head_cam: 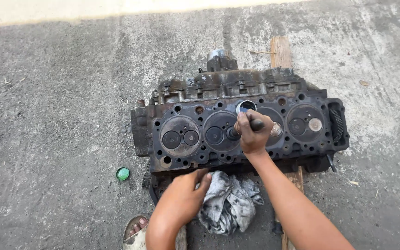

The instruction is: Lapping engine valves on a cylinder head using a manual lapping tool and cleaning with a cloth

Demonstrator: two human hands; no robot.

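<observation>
**Hand tool worked on a cylinder head laid on concrete**

Rough grey concrete floor (61,92) fills the view, lit pale along its far edge. On it, the right hand (253,134) is closed in a full fist around a short dark-handled tool (257,124), whose handle end sticks out to the right of the knuckles while its other end meets a round valve (233,133) in the second combustion chamber. That grip is tight, fingers wrapped all the way round. A small round tin with a pale inside (246,106) sits on the metal just beyond the fist.

The valve belongs to a dirty, dark cast-iron cylinder head (181,115), lying face up with four round chambers in a row, each showing two valve discs. Its rusty far side carries bolts and a grey metal fitting at the top.

The left hand (187,194) rests against the near edge of the cylinder head, fingers loosely curled and holding nothing, just beside a crumpled grey oil-stained rag (230,203) on the floor.

A weathered wooden plank (281,51) runs under the head, showing beyond it and again near the right forearm. A small green round cap (122,173) lies on the concrete to the left, well apart. Toes in a sandal (136,230) show at the bottom edge.
</observation>
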